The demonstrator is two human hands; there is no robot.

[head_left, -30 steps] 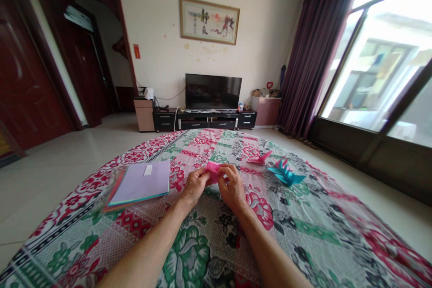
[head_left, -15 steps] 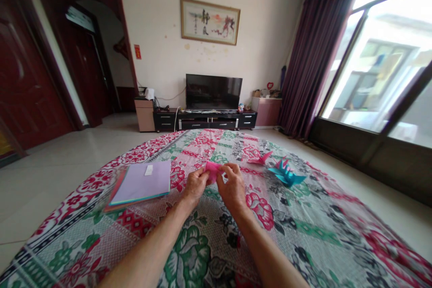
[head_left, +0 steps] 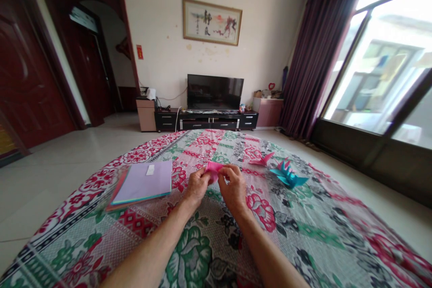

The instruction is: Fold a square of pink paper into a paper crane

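Observation:
A small folded piece of pink paper (head_left: 213,168) is held up between my two hands above the table. My left hand (head_left: 197,185) pinches its left edge between thumb and fingers. On the other side, my right hand (head_left: 233,185) grips the right edge, thumb and index finger pressed together. The lower part of the paper is partly hidden by my fingers. To the right lie folded paper cranes: a pink one (head_left: 262,160) and a teal cluster (head_left: 289,176) with more pink behind it. A stack of coloured paper (head_left: 143,183), lavender on top, lies to the left.
A flowered cloth (head_left: 256,252) covers the round table. On the paper stack sits a small white label (head_left: 150,170). Beyond the table stand a television (head_left: 215,92) and a low black cabinet (head_left: 209,121); a window (head_left: 381,72) is at the right.
The pink paper's upper edge now looks straighter and wider, and my right fingers have curled in closer to its right side. The whole view has shifted slightly.

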